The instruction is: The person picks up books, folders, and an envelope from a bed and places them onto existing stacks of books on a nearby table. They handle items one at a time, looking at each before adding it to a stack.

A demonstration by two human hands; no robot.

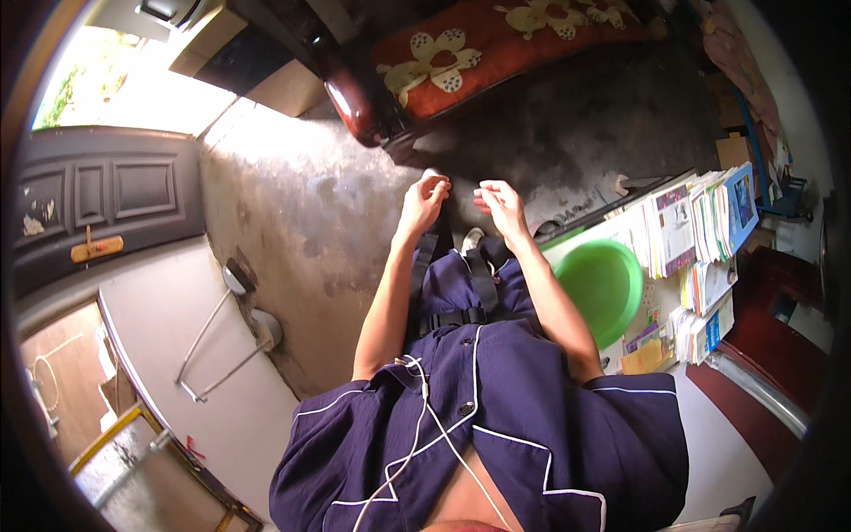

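My left hand [425,207] is raised in front of me, its fingers loosely bent and slightly apart, with nothing visible in them. A pale shoe tip [430,173] shows just beyond its fingertips. To its right my right hand [503,209] is held at a similar height, fingers half curled and apart, also holding nothing I can see. The hands do not touch each other. Below them are my dark blue trousers [456,284] and a second pale shoe [472,238]. A green basin [600,293] sits beside my right forearm.
Stacks of books and papers [700,230] stand on a surface at the right. Ahead is a dark wooden seat [359,106] with a red flowered cushion [443,66]. At the left a dark panelled door [106,199] stands by a bright doorway. The concrete floor [301,222] looks stained.
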